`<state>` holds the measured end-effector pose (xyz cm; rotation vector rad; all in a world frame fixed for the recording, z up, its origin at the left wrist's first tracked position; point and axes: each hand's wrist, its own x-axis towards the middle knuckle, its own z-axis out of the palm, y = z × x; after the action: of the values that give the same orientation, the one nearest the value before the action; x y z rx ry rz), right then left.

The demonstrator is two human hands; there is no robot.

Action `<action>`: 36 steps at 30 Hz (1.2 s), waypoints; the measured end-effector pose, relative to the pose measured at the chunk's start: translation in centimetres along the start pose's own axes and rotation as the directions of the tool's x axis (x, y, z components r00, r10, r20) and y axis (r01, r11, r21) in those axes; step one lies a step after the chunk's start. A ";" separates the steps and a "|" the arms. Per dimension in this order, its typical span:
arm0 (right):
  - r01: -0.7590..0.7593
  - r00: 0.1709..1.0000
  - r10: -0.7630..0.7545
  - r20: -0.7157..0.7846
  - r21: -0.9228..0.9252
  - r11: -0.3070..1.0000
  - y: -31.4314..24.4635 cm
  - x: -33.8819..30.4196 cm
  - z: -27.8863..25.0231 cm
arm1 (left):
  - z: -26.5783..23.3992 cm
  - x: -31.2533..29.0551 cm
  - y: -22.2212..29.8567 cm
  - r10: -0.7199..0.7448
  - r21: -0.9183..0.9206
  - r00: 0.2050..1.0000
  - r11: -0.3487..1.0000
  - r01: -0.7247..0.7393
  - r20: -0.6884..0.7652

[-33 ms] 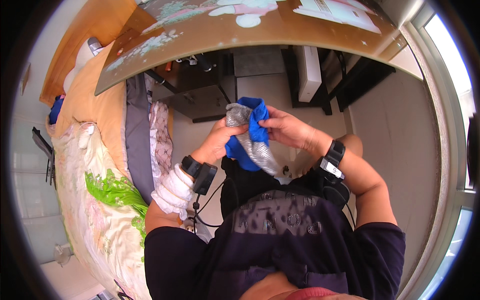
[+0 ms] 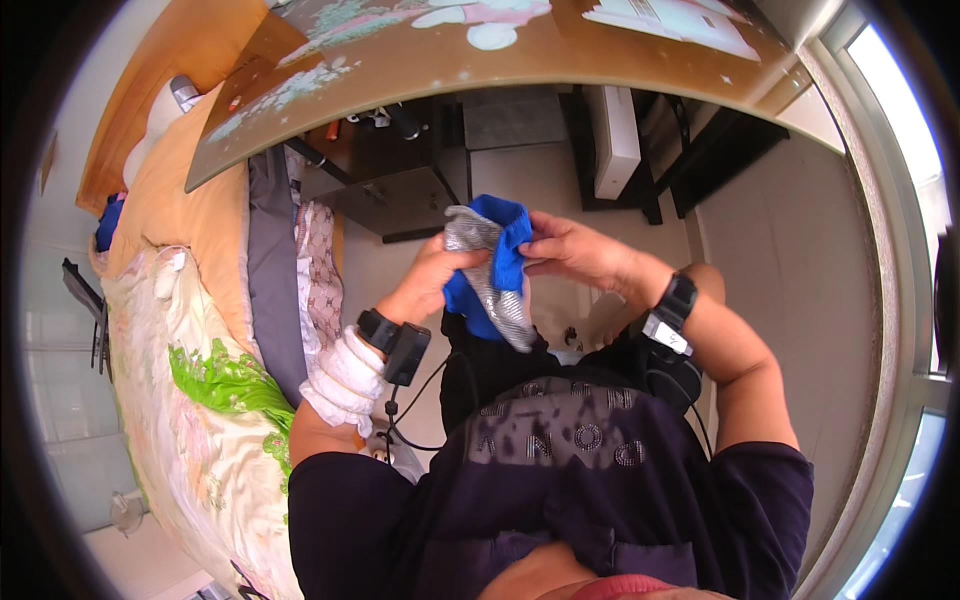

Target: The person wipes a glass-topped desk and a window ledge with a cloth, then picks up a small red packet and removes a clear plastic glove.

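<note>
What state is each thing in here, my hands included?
Left hand: closed on the fabric, thumb on top.
Right hand: pinching the fabric's blue part.
Blue-and-silver fabric: held up off any surface, bunched, silver end hanging down.
White wrap: wound around the left forearm.
Black wrist device: strapped on at the left wrist.
Flowered bedding: rumpled.
Dark cabinet: looks shut.
</note>
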<state>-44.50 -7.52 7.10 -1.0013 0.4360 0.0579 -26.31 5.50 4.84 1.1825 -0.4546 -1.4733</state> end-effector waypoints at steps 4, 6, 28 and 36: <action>0.342 0.890 -0.454 -0.046 -0.590 0.731 -8.5 -5.3 -0.5 | -5.2 -0.7 3.4 0.245 0.244 0.920 0.954 -0.173 -0.306; 0.546 0.639 -0.769 0.018 -0.715 0.437 -13.5 -8.6 -1.0 | -8.4 -0.4 5.8 0.540 0.481 0.747 0.810 -0.336 -0.388; -0.340 0.279 -0.959 -0.046 -0.939 -0.054 -18.9 -6.2 -4.5 | -13.0 7.9 3.9 0.691 0.883 0.687 -0.443 0.156 0.225; -0.359 0.266 -0.958 -0.109 -0.933 0.006 -18.9 -7.5 -5.9 | -10.4 10.2 2.3 0.721 0.834 0.607 -0.527 0.164 0.336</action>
<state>-48.62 -21.56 22.40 -2.6476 1.1830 -1.1490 -14.92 -0.96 -1.85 2.2525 -1.7754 0.7088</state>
